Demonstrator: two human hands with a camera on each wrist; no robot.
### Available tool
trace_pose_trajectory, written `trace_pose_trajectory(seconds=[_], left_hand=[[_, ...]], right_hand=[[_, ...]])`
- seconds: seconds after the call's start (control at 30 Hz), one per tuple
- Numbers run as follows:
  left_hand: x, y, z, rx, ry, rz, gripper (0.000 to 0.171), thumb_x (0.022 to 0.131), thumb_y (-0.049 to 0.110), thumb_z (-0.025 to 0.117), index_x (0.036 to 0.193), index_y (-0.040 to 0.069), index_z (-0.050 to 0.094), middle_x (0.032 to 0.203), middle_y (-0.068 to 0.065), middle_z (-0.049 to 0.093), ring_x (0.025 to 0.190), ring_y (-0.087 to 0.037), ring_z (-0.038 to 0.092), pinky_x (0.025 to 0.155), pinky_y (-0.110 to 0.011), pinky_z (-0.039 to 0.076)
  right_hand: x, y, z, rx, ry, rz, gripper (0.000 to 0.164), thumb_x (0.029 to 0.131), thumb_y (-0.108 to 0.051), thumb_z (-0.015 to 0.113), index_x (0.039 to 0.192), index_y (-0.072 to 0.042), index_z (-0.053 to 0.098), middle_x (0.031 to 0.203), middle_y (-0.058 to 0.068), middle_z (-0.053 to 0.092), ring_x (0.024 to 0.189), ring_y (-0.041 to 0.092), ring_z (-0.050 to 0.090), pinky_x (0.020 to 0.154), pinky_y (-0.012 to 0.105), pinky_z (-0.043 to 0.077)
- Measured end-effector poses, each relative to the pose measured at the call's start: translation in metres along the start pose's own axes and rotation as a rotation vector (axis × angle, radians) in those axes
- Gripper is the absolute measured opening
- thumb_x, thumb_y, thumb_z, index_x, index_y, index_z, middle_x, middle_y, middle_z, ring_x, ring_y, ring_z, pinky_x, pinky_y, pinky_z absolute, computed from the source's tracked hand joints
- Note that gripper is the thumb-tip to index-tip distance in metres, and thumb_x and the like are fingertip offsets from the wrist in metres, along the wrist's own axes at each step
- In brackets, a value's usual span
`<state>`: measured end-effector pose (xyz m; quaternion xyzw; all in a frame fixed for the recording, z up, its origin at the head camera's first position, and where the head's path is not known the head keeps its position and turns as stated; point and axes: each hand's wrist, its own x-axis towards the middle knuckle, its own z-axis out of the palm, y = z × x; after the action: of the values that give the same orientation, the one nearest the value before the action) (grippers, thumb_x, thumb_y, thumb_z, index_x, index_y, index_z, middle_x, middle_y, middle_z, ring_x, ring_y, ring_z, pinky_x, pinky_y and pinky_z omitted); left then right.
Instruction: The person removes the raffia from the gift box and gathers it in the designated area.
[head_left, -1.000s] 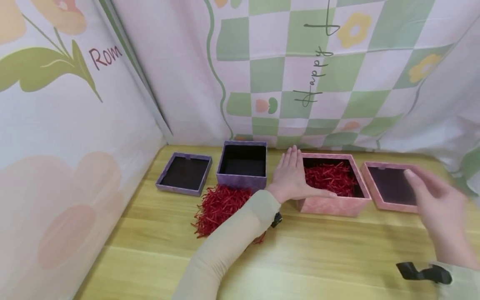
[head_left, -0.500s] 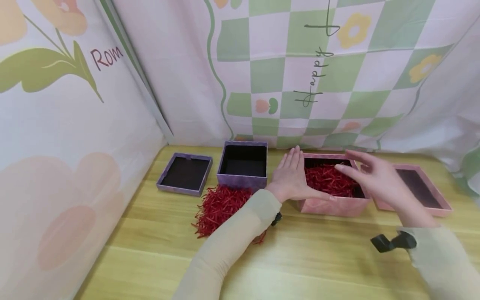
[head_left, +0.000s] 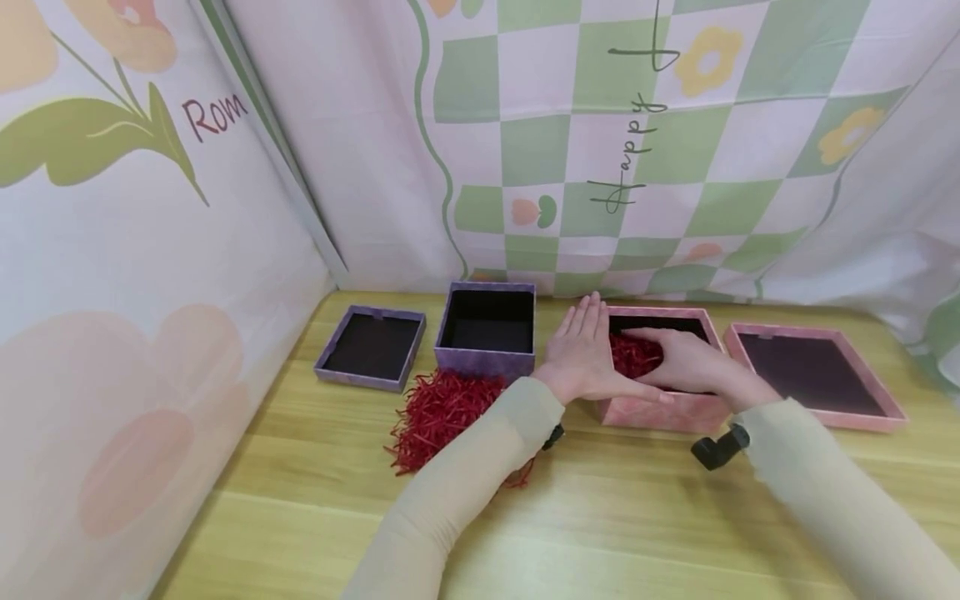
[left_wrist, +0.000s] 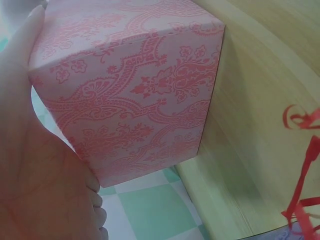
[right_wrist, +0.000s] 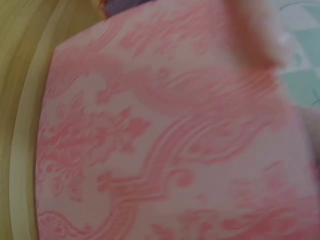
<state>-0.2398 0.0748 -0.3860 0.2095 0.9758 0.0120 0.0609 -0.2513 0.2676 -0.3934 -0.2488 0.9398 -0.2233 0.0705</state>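
Observation:
A pink patterned box stands without its lid on the table, with red shredded paper inside. My left hand lies with straight fingers along its left side, the thumb stretched over the front rim. In the left wrist view, the left palm is beside the patterned box wall. My right hand reaches into the box, thumb and forefinger apart on either side of the shreds. Its other fingers are hidden, so its hold on the paper is unclear. The right wrist view is blurred, mostly box wall.
Left of the hands stands a purple box with a black inside. Its lid lies farther left. A heap of red shreds sits before it. The pink lid lies at right. A printed curtain hangs behind the table.
My right hand has come from over the pink lid, leftward and down into the pink box among the red shreds. The left hand has stayed at the box's left side.

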Motion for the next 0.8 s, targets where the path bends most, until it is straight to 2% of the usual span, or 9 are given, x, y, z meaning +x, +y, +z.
trace_pose_trajectory(seconds=[0.27,0.63,0.8], left_hand=[[-0.0004,0.0013,-0.0009,0.007,-0.010,-0.010,0.143,0.063,0.103,0.040,0.160,0.015,-0.017,0.166,0.000,-0.023,0.150,-0.012,-0.018,0.118,-0.026,-0.011],[0.0001,0.0008,-0.0003,-0.017,0.001,0.001,0.146,0.062,0.104,0.041,0.160,0.014,-0.018,0.166,-0.002,-0.022,0.152,-0.014,-0.015,0.118,-0.027,-0.011],[-0.0002,0.0005,0.0006,-0.017,-0.001,0.003,0.145,0.062,0.104,0.041,0.160,0.014,-0.016,0.167,-0.002,-0.021,0.151,-0.013,-0.015,0.119,-0.028,-0.010]], right_hand=[[0.0055,0.0086,0.0076,-0.042,-0.055,0.035,0.093,0.076,-0.039,0.089,0.145,0.010,0.048,0.135,0.039,0.051,0.124,0.054,0.047,0.097,0.067,0.043],[0.0063,0.0031,0.0070,-0.134,-0.094,0.027,0.084,0.072,-0.034,0.093,0.136,0.008,0.058,0.132,0.038,0.052,0.118,0.054,0.052,0.093,0.067,0.046],[0.0081,0.0053,0.0104,-0.180,-0.081,0.016,0.078,0.072,-0.031,0.093,0.133,0.007,0.061,0.128,0.037,0.055,0.115,0.053,0.055,0.092,0.066,0.047]])
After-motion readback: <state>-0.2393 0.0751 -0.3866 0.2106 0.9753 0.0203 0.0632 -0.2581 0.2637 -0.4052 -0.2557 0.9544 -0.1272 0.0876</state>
